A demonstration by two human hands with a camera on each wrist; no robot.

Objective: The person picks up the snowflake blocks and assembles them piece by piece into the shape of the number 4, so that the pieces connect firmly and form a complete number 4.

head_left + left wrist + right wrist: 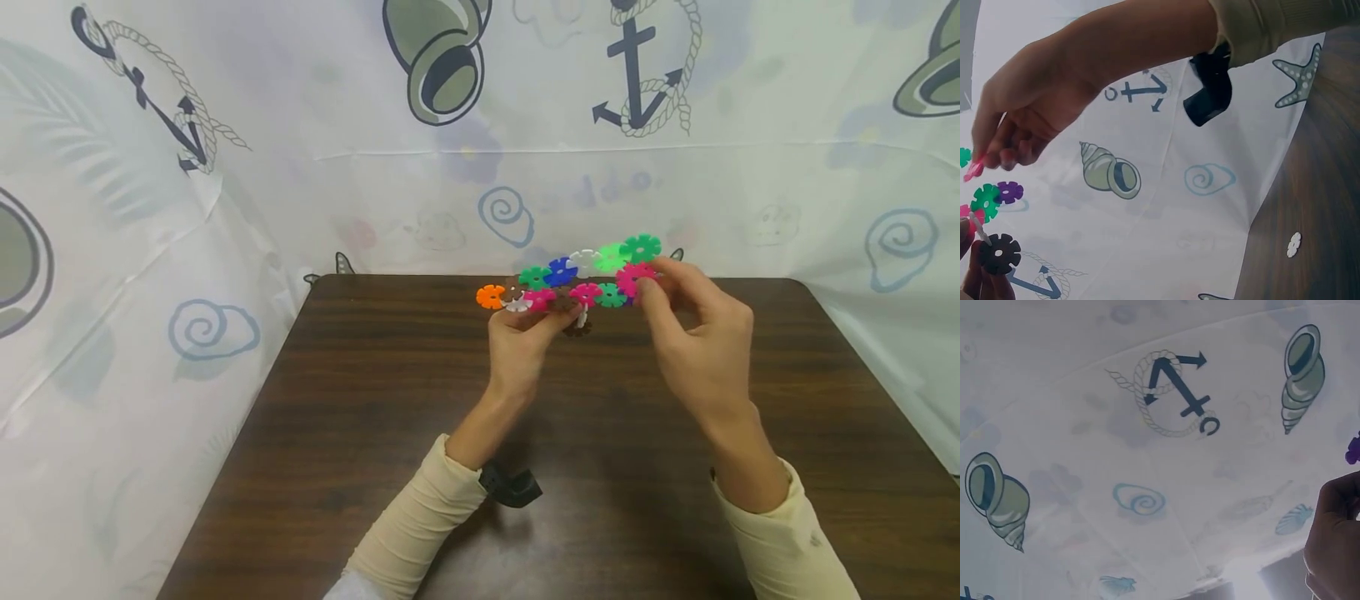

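Observation:
A chain of notched plastic flower discs in several colours [561, 272] is held up over the table, bending round in a loop-like shape. My left hand [517, 354] grips it from below near the brown and pink discs. At the right end, thumb and finger of my right hand [705, 342] pinch a pink disc [633, 278]. The left wrist view shows that pinched pink disc [974, 170] apart from the green disc [985, 201] and purple disc [1010, 192] below it. A dark disc [1000, 254] is beside the left fingers. A purple disc [1354, 450] is cut off in the right wrist view.
A dark wood-grain table [360, 417] lies beneath both hands. One white disc [1294, 245] lies on it in the left wrist view. Behind and on the left hangs a white cloth [300, 192] printed with shells and anchors. A black mount [512, 485] is on the left wrist.

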